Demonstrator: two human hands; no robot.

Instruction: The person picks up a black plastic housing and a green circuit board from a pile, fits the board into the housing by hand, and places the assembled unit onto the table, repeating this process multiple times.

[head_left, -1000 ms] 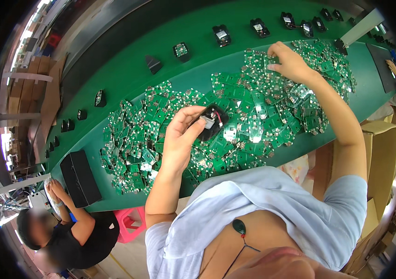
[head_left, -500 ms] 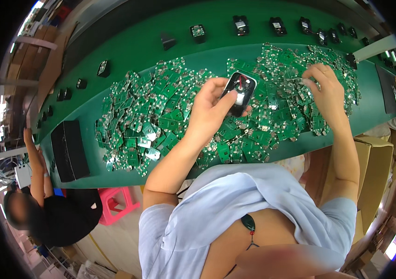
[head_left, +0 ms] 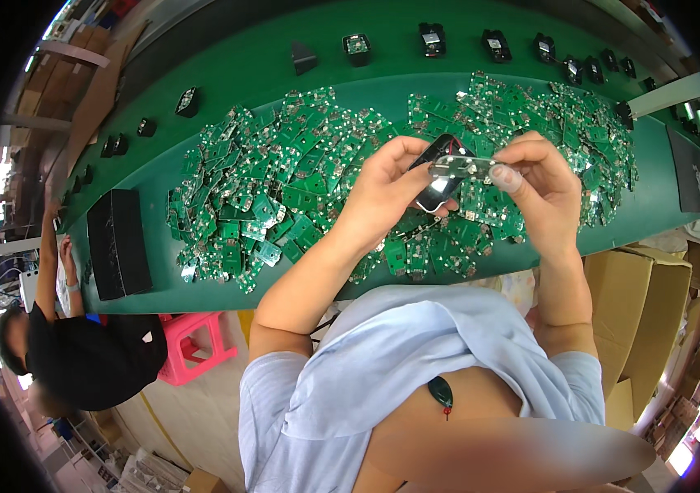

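My left hand (head_left: 383, 187) grips a black plastic housing (head_left: 440, 191), its open side facing up. A bit of red wire and a shiny silvery part show inside. My right hand (head_left: 540, 182) pinches a small circuit board (head_left: 471, 167) between thumb and fingers. The board is over the housing, close to its upper right part; whether the two touch I cannot tell. Beneath both hands spreads a wide heap of green circuit boards (head_left: 284, 177) with small metal parts on them.
Black housings (head_left: 432, 39) stand in a row on the green belt (head_left: 251, 70) beyond the heap. A black box (head_left: 120, 245) sits at the left of the worktable, near a seated co-worker (head_left: 95, 353) and a pink stool (head_left: 198, 345). Cardboard boxes (head_left: 641, 308) stand at the right.
My right hand has come leftward from the heap to the housing, bringing a circuit board. My left hand still holds the housing, now tilted differently. The co-worker at the left has shifted.
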